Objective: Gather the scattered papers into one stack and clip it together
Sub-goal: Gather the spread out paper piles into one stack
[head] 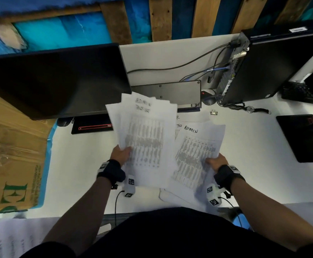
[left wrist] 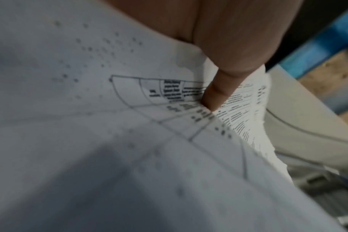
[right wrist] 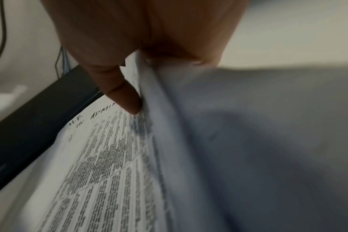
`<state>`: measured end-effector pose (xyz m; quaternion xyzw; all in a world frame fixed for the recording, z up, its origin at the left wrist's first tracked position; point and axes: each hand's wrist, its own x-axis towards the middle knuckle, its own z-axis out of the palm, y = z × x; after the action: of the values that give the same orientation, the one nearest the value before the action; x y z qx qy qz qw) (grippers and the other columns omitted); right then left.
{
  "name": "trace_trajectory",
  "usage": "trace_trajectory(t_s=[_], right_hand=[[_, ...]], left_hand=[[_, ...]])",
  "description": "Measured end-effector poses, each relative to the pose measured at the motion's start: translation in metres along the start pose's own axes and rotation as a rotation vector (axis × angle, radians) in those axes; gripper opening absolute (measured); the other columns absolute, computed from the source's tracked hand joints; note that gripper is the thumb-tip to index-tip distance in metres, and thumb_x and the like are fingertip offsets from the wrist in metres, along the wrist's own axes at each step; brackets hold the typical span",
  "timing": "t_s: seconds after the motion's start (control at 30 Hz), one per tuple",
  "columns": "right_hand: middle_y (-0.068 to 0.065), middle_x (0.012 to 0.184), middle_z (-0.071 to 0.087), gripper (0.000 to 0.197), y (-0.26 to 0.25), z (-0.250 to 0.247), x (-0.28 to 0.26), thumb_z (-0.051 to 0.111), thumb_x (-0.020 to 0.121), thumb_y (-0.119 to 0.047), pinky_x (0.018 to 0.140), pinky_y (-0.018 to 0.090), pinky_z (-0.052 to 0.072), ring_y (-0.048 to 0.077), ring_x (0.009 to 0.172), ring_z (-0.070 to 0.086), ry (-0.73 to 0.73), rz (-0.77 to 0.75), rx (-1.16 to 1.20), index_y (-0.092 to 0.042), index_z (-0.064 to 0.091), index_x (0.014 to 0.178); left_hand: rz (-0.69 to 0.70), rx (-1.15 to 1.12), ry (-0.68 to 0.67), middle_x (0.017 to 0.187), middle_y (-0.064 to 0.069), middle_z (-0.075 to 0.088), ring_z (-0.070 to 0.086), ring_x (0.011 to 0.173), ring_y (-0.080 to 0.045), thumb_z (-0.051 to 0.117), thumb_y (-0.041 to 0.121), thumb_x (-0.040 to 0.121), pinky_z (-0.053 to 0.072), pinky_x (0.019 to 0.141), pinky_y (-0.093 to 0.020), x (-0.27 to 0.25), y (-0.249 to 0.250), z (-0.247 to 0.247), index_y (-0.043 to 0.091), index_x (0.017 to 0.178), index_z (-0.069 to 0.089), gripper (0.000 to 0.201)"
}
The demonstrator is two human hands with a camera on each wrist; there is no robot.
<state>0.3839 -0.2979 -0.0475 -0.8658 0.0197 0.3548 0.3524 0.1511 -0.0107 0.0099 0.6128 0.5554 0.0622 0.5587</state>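
Observation:
My left hand [head: 121, 153] pinches a fanned bundle of printed papers [head: 144, 138] by its left edge, raised above the white desk [head: 81, 164]. In the left wrist view the thumb [left wrist: 216, 94] presses on the printed sheets [left wrist: 129, 125]. My right hand [head: 217, 161] grips a second sheaf of papers [head: 196, 155] headed "ADMIN" at its right edge; the right wrist view shows the thumb [right wrist: 125, 97] on top of that sheaf [right wrist: 109, 172]. More sheets [head: 193, 119] lie flat on the desk under it. A small binder clip [head: 214, 112] sits on the desk behind the papers.
A dark monitor [head: 55, 81] stands at the left, its base [head: 92, 125] just left of the raised papers. A keyboard [head: 168, 92], a mouse [head: 208, 99] and a computer case [head: 274, 66] with cables are behind. A cardboard box [head: 12, 155] is far left, a black pad [head: 304, 136] at the right.

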Motion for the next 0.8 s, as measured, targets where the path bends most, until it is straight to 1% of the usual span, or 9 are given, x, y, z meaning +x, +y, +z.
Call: trace_trajectory(t_s=[0.07,0.17,0.27,0.37,0.43,0.5,0.6,0.7,0.8], right_hand=[[0.015,0.111,0.067,0.036,-0.004,0.008,-0.002,0.068,0.077,-0.015,0.088,0.042,0.053,0.033,0.097,0.064,-0.055,-0.035,0.051,-0.011,0.062,0.112],[0.018,0.13,0.058,0.052,-0.01,0.019,-0.009,0.057,0.09,-0.042,0.098,0.042,0.046,0.035,0.112,0.058,-0.031,-0.017,0.198,-0.008,0.052,0.128],[0.017,0.139,0.051,0.066,-0.016,0.024,-0.016,0.045,0.092,-0.055,0.101,0.037,0.039,0.036,0.123,0.051,-0.005,0.005,0.185,-0.007,0.043,0.137],[0.016,0.132,0.056,0.061,-0.015,0.027,-0.018,0.065,0.085,-0.039,0.089,0.033,0.045,0.035,0.117,0.055,0.001,0.007,0.09,-0.006,0.043,0.131],[0.015,0.127,0.058,0.064,-0.014,0.027,-0.02,0.074,0.078,-0.026,0.082,0.032,0.045,0.033,0.113,0.056,-0.003,0.01,0.029,-0.007,0.043,0.13],[0.014,0.126,0.058,0.069,-0.013,0.029,-0.019,0.076,0.072,-0.021,0.084,0.035,0.048,0.033,0.111,0.057,-0.03,-0.001,-0.054,-0.008,0.042,0.13],[0.018,0.124,0.057,0.062,-0.019,0.032,-0.017,0.067,0.078,-0.011,0.078,0.034,0.047,0.032,0.102,0.058,-0.041,0.001,-0.141,-0.004,0.038,0.132],[0.018,0.111,0.064,0.045,-0.03,0.029,-0.021,0.066,0.075,0.005,0.078,0.034,0.052,0.029,0.091,0.06,-0.053,-0.021,0.02,0.001,0.054,0.118],[0.014,0.091,0.066,0.035,-0.038,0.019,-0.032,0.068,0.06,0.001,0.057,0.02,0.051,0.023,0.075,0.059,-0.14,-0.036,0.178,0.008,0.067,0.094]], left_hand=[[-0.016,0.065,-0.117,0.121,-0.015,0.064,0.063,0.101,-0.031,0.069,0.021,0.083,0.053,0.087,-0.039,-0.004,-0.013,0.024,0.008,0.132,0.053,0.053],[-0.031,0.201,-0.255,0.13,-0.01,0.06,0.059,0.115,-0.031,0.07,0.025,0.083,0.048,0.098,-0.039,-0.013,-0.028,0.059,0.015,0.136,0.049,0.058],[-0.028,0.337,-0.266,0.139,-0.006,0.052,0.053,0.124,-0.03,0.065,0.029,0.086,0.041,0.107,-0.036,-0.018,-0.034,0.087,0.015,0.145,0.034,0.068],[0.061,0.406,-0.079,0.135,-0.01,0.047,0.048,0.127,-0.034,0.069,0.035,0.081,0.042,0.099,-0.035,-0.014,-0.031,0.097,0.013,0.14,0.033,0.073],[0.119,0.579,-0.022,0.142,-0.011,0.038,0.035,0.135,-0.034,0.067,0.047,0.079,0.036,0.107,-0.043,-0.011,-0.026,0.101,0.014,0.142,0.032,0.079],[0.135,0.714,-0.133,0.152,-0.01,0.027,0.025,0.141,-0.032,0.059,0.053,0.083,0.029,0.114,-0.045,-0.011,-0.02,0.108,0.016,0.149,0.023,0.084],[0.109,0.676,-0.289,0.157,-0.011,0.021,0.024,0.144,-0.032,0.053,0.057,0.085,0.026,0.117,-0.045,-0.008,-0.014,0.116,0.024,0.153,0.012,0.086],[0.043,0.597,-0.22,0.15,-0.013,0.033,0.033,0.139,-0.034,0.057,0.059,0.08,0.032,0.113,-0.048,-0.004,-0.013,0.11,0.018,0.15,0.021,0.088],[-0.03,0.46,-0.151,0.145,-0.012,0.037,0.035,0.136,-0.033,0.067,0.042,0.077,0.034,0.111,-0.047,-0.002,-0.011,0.097,0.011,0.146,0.028,0.085]])
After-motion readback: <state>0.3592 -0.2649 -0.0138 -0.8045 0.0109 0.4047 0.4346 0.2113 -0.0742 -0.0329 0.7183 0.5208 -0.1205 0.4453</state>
